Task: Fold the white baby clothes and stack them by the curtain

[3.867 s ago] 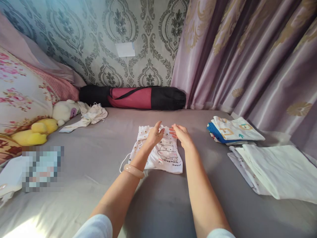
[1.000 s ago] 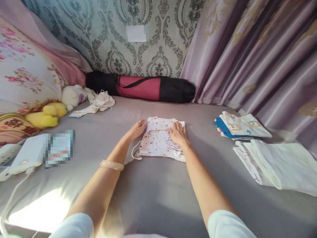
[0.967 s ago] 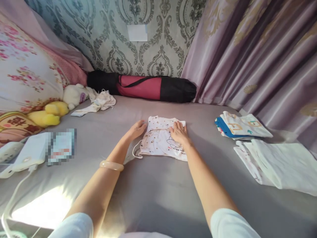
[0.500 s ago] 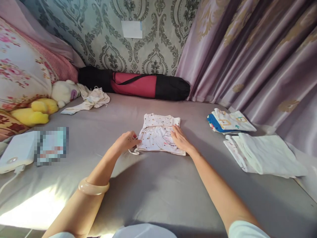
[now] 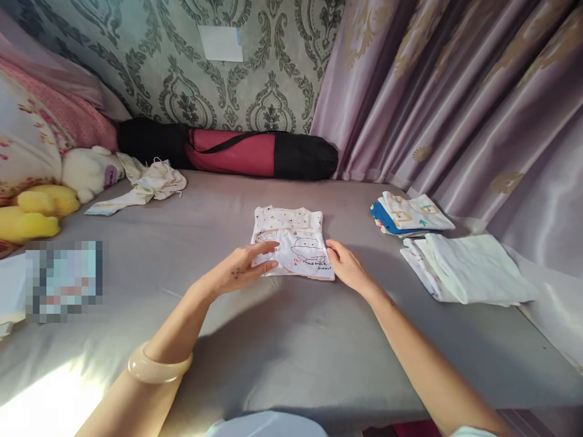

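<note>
A small white garment (image 5: pixel 291 249) with a printed animal face and lettering lies folded into a rough square on the grey sheet. Over its left edge is my left hand (image 5: pixel 241 267), thumb and fingers apart, holding nothing. My right hand (image 5: pixel 348 264) is at the garment's right edge, with its fingertips close together against the side; whether they pinch the cloth is hard to make out. A pale bangle circles my left forearm.
Folded clothes (image 5: pixel 412 213) and white folded cloths (image 5: pixel 473 270) lie to the right. A crumpled garment (image 5: pixel 155 182), plush toys (image 5: pixel 39 209) and a blurred item (image 5: pixel 68 279) are leftward. Behind stretches a red and black bag (image 5: pixel 232 152).
My left hand has opened and moved onto the garment, whose left cord no longer shows. My right hand has slid from its top to the right edge. The view has shifted slightly.
</note>
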`<state>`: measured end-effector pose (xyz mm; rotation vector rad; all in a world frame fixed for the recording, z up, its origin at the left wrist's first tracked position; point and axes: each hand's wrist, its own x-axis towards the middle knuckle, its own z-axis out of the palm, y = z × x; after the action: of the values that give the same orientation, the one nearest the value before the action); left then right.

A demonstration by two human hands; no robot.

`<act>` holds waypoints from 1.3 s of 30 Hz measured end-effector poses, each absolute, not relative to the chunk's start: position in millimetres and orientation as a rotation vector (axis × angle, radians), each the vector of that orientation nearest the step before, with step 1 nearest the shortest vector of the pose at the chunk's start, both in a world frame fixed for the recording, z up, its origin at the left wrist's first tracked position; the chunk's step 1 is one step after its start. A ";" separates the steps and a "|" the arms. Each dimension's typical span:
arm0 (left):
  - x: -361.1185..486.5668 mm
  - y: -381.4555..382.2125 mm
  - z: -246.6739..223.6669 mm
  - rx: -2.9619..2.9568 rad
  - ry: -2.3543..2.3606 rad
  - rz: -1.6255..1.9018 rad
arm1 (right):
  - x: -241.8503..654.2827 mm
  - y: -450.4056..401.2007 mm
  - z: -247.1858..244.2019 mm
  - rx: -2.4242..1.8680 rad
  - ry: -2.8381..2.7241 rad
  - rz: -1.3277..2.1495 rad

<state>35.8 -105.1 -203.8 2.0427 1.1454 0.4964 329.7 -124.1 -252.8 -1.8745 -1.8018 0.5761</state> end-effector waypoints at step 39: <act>3.8 -92.2 -236.9 2.559 1.275 0.427 | 332.8 -145.2 -236.1 -1.585 -2.282 0.258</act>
<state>3.8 -92.2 -236.9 2.5585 1.2746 0.4274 332.8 -145.2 -236.1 -1.5854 -2.2818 0.2582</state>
